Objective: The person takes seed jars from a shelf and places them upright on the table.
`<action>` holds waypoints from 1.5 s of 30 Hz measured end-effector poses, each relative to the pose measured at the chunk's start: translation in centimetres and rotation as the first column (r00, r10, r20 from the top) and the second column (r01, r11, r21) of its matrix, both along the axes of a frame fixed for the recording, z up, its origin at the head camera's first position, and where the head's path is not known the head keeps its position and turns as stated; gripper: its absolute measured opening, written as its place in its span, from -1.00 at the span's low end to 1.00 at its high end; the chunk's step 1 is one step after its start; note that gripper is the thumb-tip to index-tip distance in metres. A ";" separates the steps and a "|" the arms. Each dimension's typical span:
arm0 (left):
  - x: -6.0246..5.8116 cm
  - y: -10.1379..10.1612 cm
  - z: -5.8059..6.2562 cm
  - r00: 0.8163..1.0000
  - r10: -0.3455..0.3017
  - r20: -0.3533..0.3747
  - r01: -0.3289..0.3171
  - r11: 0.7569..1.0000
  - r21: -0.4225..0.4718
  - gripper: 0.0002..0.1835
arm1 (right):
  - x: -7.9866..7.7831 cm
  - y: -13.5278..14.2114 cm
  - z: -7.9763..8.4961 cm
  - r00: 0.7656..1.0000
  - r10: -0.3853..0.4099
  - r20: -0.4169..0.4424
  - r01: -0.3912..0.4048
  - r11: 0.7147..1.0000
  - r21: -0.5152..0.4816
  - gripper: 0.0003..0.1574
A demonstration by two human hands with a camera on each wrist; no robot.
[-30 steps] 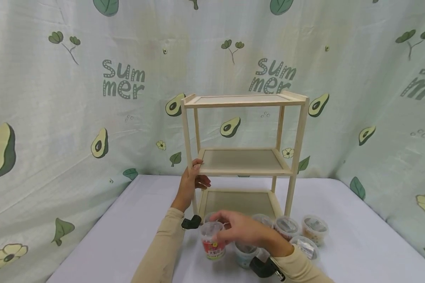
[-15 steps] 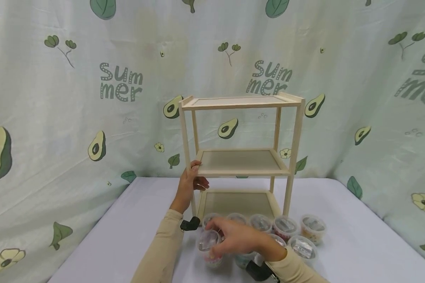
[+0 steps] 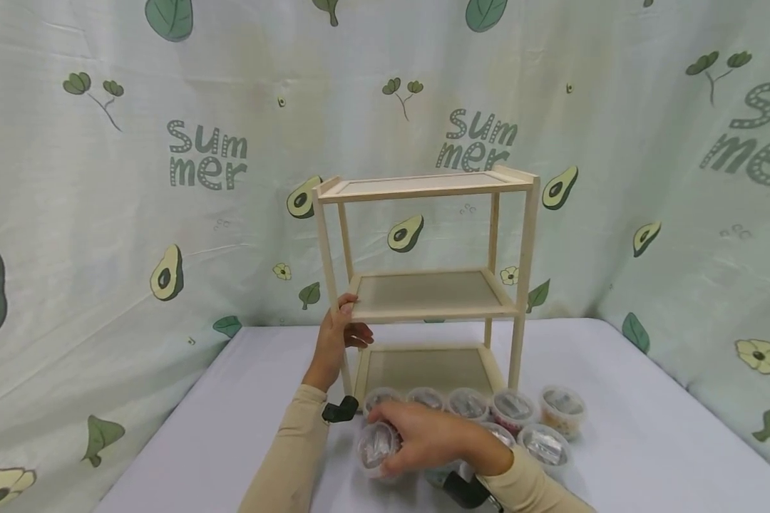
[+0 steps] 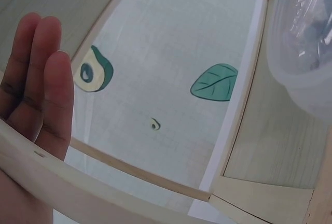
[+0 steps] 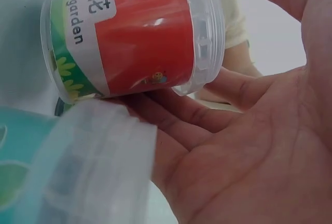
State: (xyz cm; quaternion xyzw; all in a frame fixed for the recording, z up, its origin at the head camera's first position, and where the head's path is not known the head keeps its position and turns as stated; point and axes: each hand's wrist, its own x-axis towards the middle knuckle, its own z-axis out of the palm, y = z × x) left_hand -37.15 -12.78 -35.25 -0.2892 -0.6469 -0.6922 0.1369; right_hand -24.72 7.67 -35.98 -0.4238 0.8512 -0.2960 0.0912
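A three-tier wooden rack (image 3: 433, 314) stands on the table. My left hand (image 3: 334, 342) grips its front left post at the middle shelf, thumb against the shelf edge; in the left wrist view several fingers (image 4: 57, 99) extend past the post. My right hand (image 3: 426, 434) holds a clear lidded plastic cup (image 3: 375, 450) at the front left of a group of similar cups. In the right wrist view this cup shows a red flower label (image 5: 148, 37), with fingers behind it and the thumb at its rim. A blue-green cup (image 5: 88, 167) is close beside it.
Several lidded cups stand in front of the rack, including a red one (image 3: 512, 410), a front-right one (image 3: 545, 449) and an orange-tinted one (image 3: 562, 410). The white table (image 3: 231, 442) extends to both sides. A printed curtain (image 3: 263, 235) hangs behind.
The red-labelled cup has gone from tilted towards me to more upright, its lid now facing up, in my right hand. My left hand keeps its grip on the rack. The view has shifted slightly.
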 end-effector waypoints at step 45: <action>1.1 -2.6 -1.1 0.998 -0.021 0.053 0.015 0.994 0.109 -0.40 | 1.1 2.8 2.8 0.995 -0.092 -0.039 0.087 0.990 -0.112 -0.55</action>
